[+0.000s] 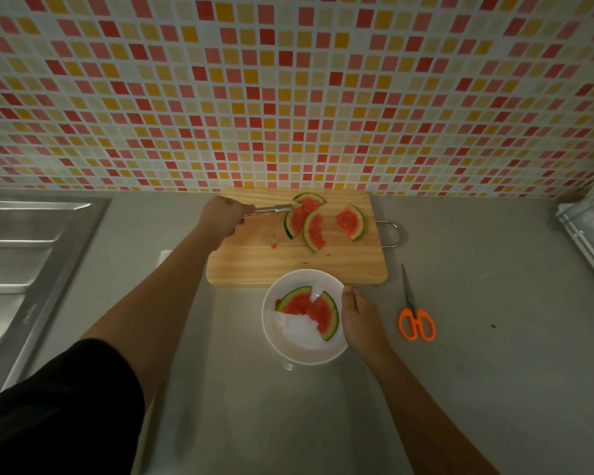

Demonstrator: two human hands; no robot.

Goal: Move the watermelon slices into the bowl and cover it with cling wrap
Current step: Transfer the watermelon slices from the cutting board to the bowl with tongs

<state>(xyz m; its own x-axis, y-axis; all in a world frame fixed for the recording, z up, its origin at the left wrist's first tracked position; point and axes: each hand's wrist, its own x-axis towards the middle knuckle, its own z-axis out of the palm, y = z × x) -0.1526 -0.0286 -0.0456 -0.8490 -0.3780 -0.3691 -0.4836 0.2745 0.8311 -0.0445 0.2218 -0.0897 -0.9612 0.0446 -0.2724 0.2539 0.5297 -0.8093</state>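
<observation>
A white bowl (288, 344) stands on the grey counter in front of a wooden cutting board (288, 265). Two watermelon slices (309, 311) lie inside the bowl. Several more slices lie on the board, most of them in a cluster (306, 222) at its far middle and one (352, 221) apart to the right. My left hand (222, 217) grips metal tongs (271, 210) whose tips reach the cluster's upper slice. My right hand (360, 320) holds the bowl's right rim.
Orange-handled scissors (415, 320) lie right of the bowl. A steel sink and drainboard (24, 255) fill the left. A metal rack (587, 228) stands at the far right edge. The tiled wall (288, 97) rises just behind the board.
</observation>
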